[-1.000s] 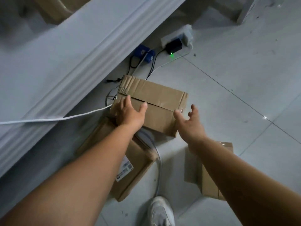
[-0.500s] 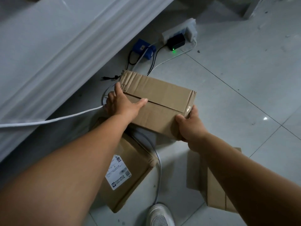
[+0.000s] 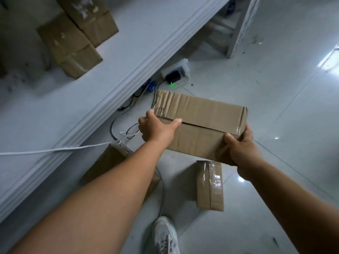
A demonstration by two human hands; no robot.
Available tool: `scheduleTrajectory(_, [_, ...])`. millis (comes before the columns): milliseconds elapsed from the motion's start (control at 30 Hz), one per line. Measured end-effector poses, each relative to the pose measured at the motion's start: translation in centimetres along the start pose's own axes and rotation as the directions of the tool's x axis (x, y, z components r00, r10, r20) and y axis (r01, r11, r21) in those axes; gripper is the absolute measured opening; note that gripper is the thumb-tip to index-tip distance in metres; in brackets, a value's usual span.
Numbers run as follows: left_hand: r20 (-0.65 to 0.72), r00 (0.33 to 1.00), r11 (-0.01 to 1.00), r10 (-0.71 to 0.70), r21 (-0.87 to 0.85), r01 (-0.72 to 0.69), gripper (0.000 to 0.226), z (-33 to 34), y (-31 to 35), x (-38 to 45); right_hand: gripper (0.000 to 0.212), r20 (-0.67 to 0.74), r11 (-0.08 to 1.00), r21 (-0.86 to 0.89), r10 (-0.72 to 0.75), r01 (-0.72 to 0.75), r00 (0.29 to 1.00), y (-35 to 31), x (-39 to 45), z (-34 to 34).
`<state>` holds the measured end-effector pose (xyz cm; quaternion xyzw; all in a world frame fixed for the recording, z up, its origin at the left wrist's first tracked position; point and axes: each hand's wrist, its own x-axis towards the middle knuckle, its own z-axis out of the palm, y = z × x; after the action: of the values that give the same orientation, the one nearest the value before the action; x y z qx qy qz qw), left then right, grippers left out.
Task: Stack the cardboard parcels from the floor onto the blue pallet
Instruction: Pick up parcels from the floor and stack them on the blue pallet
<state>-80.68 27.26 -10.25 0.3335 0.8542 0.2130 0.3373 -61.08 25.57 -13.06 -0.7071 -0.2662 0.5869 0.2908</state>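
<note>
Head view, catalogue of contents.

Cardboard parcel [image 3: 201, 125]: brown, top seam slightly parted, one end crumpled; held between both hands above the tiled floor [image 3: 275, 88], tilted, clear of the ground.

Left hand [image 3: 156, 128]: at the parcel's crumpled end, thumb laid across the top along the seam, fingers wrapped round the end face; clamped on the box.

Right hand [image 3: 240, 149]: at the near corner of the opposite end, thumb on the top face, fingers curled under and behind; gripping the box.

Small taped parcel [image 3: 210, 186]: on the floor below the held one, glossy tape over its top.

Flat parcel [image 3: 111, 162]: on the floor beneath the left forearm, partly hidden.

Two more parcels [image 3: 73, 39]: side by side on the pale raised surface [image 3: 128, 43] at upper left.

Power strip [image 3: 176, 69] with black adapter [image 3: 173, 77], green light lit: on the floor by the surface's edge; dark cables and a white cable [image 3: 55, 149] nearby.

White shoe [image 3: 165, 235]: bottom centre.
</note>
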Motion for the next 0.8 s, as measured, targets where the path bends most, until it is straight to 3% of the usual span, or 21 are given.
scheduleTrajectory(167, [0.053, 0.998, 0.996, 0.030, -0.087, -0.025, 0.073, -0.2, 5.5, -6.9, 0.061, -0.101, 0.999, 0.034, 0.013, -0.009, 0.995, -2.9, -5.3, -6.6])
scheduleTrajectory(500, [0.133, 0.986, 0.994, 0.097, -0.062, -0.089, 0.068, 0.2, 12.7, -21.2, 0.060, -0.280, 0.992, 0.122, 0.074, -0.041, 0.957, -6.3, -17.6, -18.9])
scheduleTrajectory(800, [0.343, 0.880, 0.933, 0.328, 0.030, -0.359, 0.077, -1.4, 14.6, -30.1, 0.058, -0.536, 0.977, 0.215, 0.117, 0.002, 0.836, -4.3, -30.0, -23.0])
